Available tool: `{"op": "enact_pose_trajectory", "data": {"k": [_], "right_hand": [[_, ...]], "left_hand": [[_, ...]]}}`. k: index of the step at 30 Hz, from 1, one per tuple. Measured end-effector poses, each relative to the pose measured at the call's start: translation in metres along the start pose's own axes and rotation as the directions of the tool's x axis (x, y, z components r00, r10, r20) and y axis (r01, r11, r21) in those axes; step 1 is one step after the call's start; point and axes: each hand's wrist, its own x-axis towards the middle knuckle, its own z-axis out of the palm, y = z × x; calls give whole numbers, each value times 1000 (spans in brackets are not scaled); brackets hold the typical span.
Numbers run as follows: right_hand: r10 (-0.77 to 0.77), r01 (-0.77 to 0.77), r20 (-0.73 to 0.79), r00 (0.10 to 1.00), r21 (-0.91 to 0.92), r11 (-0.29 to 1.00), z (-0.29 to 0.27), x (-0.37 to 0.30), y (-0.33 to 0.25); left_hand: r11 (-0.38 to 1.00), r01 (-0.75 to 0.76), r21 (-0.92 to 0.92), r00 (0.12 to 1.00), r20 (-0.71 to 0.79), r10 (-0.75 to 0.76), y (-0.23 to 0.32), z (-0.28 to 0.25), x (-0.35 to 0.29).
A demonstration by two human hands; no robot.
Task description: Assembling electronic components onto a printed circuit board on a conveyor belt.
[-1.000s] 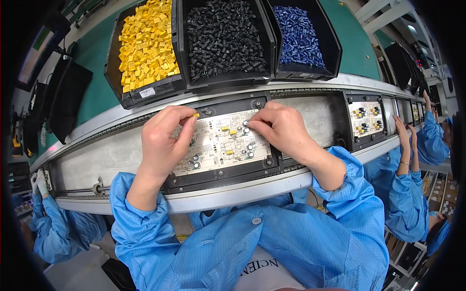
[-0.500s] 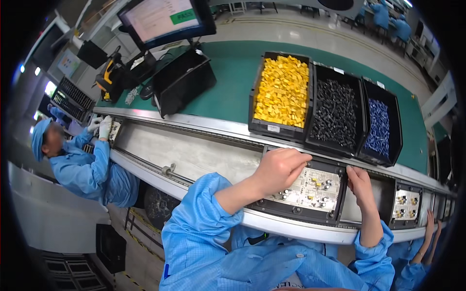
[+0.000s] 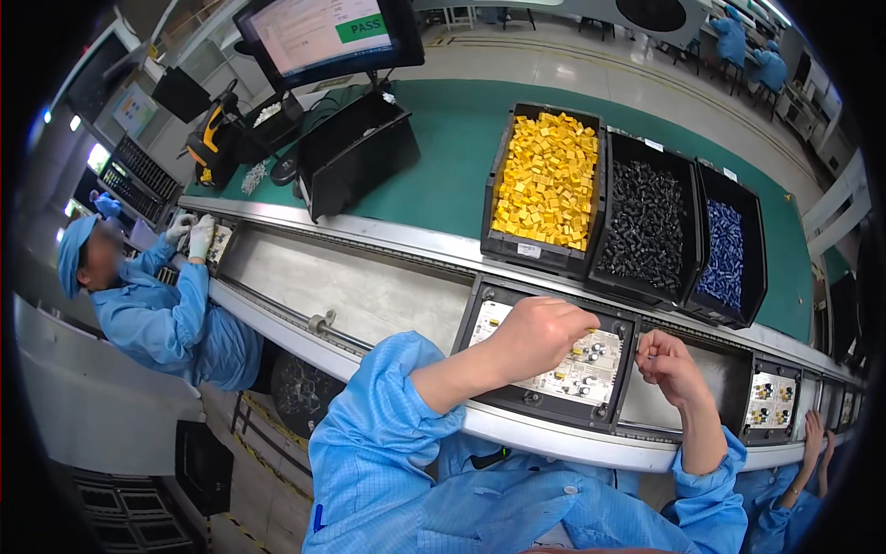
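Note:
My left hand [image 3: 544,338] is over the circuit boards [image 3: 583,377], its fingers pinched on a small yellow component [image 3: 592,330] that barely shows at the fingertips. The boards are white, carry small black and yellow parts, and sit in a dark carrier frame [image 3: 604,413] on the conveyor line. My hand and wrist cover the middle of the boards. Just beyond the carrier's right edge, my right hand [image 3: 674,367] is raised with its thumb and fingers pressed together. Whatever they hold is too small to name.
Behind the line stand bins of yellow blocks [image 3: 546,180], black parts [image 3: 643,222] and blue parts [image 3: 723,254]. A monitor [image 3: 323,37], a black box [image 3: 355,157] and a scanner [image 3: 214,138] are at left. A co-worker [image 3: 157,305] works at far left; another carrier [image 3: 772,399] lies right.
The carrier with the boards has shifted left along the line. My right hand has drawn down off the carrier's edge, its fingers curling together. My left hand remains over the boards.

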Motion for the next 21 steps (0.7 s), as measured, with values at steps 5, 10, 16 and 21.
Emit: {"op": "enact_pose_trajectory", "data": {"k": [5,10,16,21], "right_hand": [[-39,41,-66,997,36,998,-12,-7,-8],[-32,42,-105,994,89,995,-3,-5,-20],[-54,57,-57,997,49,997,-3,-13,-33],[-102,103,-35,994,22,994,-7,-15,-23]], "left_hand": [[990,127,-59,991,52,-124,-4,7,-1],[949,278,-151,940,245,-236,11,-5,4],[944,323,-66,907,307,-289,24,7,-6],[974,215,78,922,312,-228,37,16,-10]]}}
